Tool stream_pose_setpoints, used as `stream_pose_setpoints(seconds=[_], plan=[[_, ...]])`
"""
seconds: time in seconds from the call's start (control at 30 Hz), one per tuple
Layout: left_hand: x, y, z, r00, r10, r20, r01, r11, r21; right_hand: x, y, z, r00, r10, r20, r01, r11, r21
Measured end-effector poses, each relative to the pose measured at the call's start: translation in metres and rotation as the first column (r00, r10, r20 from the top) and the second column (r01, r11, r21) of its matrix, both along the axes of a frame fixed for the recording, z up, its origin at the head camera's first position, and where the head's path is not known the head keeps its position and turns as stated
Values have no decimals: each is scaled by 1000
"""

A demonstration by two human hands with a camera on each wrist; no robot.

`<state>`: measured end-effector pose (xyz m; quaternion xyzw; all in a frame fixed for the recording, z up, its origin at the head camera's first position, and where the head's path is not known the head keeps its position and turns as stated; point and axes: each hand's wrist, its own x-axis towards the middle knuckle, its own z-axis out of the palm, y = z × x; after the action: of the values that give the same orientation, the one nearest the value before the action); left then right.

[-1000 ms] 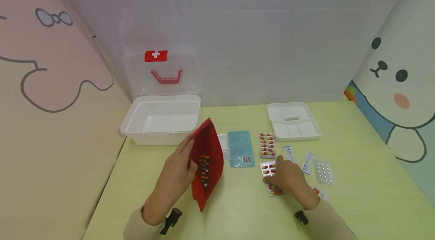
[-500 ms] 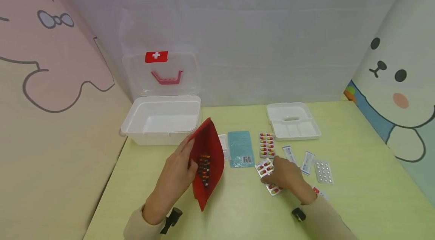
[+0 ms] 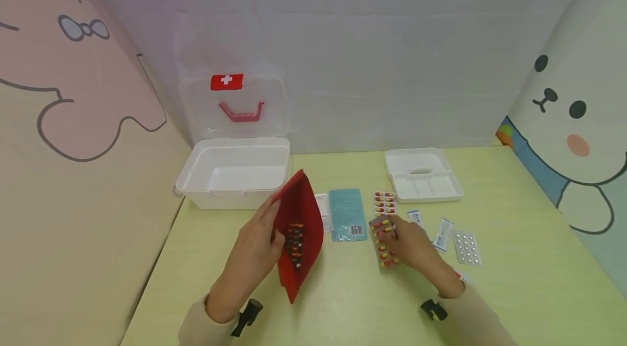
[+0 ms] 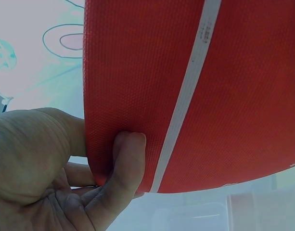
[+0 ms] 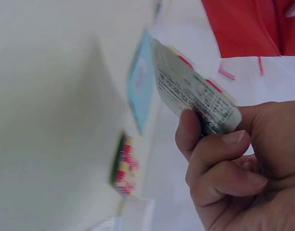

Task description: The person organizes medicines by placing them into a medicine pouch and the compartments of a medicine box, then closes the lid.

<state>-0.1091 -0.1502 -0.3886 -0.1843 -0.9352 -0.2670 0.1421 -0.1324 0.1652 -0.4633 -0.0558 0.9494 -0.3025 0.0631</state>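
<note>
A red pouch (image 3: 311,221) stands open-mouthed on the left, and my left hand (image 3: 257,248) grips its left side, thumb at the mouth. Inside it a blister pack of dark capsules (image 3: 294,242) shows. The left wrist view shows the pouch's red fabric with a pale stripe, pinched by the left hand (image 4: 99,178). My right hand (image 3: 413,240) pinches a blister pack of red and yellow capsules (image 3: 381,248), lifted and tilted; its printed foil back faces the right wrist camera. Behind it lies a second capsule blister pack (image 3: 384,202), partly covered in the head view.
A white first-aid box (image 3: 232,193) with its clear lid raised stands at the back left. A white divided tray (image 3: 426,185) lies at the back right. A blue packet (image 3: 348,215), small white sachets (image 3: 443,235) and a silver tablet blister pack (image 3: 467,248) lie on the table.
My right hand has picked the red-and-yellow capsule blister pack up from the table and raised it slightly. The left hand and the red pouch have stayed nearly still.
</note>
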Motion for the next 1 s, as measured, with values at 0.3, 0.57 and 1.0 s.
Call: stream_pose_setpoints(seconds=[0.3, 0.57, 1.0], plan=[[-2, 2, 0, 1000, -9, -11, 9, 1000, 6, -5, -3, 55, 975, -5, -220, -21, 993, -120], [-2, 6, 2, 1000, -6, -9, 6, 1000, 12, 1, -37, 97, 956, 8, -294, -104, 944, -313], [1, 14, 6, 999, 24, 49, -26, 999, 47, 7, -103, 92, 941, 71, -332, -176, 938, -298]])
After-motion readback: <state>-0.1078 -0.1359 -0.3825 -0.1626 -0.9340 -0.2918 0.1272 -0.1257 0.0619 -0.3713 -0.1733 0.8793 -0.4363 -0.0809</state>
